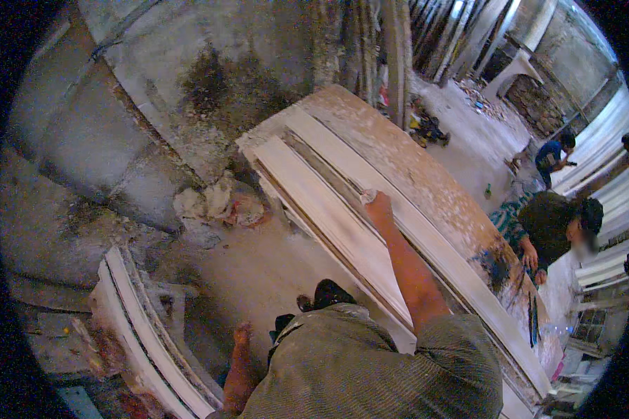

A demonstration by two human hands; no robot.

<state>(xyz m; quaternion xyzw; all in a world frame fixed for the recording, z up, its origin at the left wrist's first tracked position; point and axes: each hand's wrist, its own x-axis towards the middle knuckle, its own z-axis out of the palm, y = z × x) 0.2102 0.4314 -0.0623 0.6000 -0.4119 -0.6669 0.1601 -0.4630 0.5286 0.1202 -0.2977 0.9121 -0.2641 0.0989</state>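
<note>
Two long, pale moulded boards lie side by side along a work table [398,164], slanting from far left to near right. My right arm reaches out over them. My right hand [379,208] is closed around a small whitish wad [367,196], whose kind is too small to tell. It rests at the inner edge of the right-hand board [426,227], beside the gap between the two. The left-hand board [321,200] lies just left of my right forearm. Low at my left side hangs my left hand [242,335], away from the boards, its fingers indistinct.
More pale moulded lengths [136,314] stand at the lower left. A whitish lumpy heap [217,202] lies by the stained wall. At the table's right side a person [548,223] leans in, near dark tools [533,318]. Another person [552,157] is farther back. Tall planks [398,63] stand behind.
</note>
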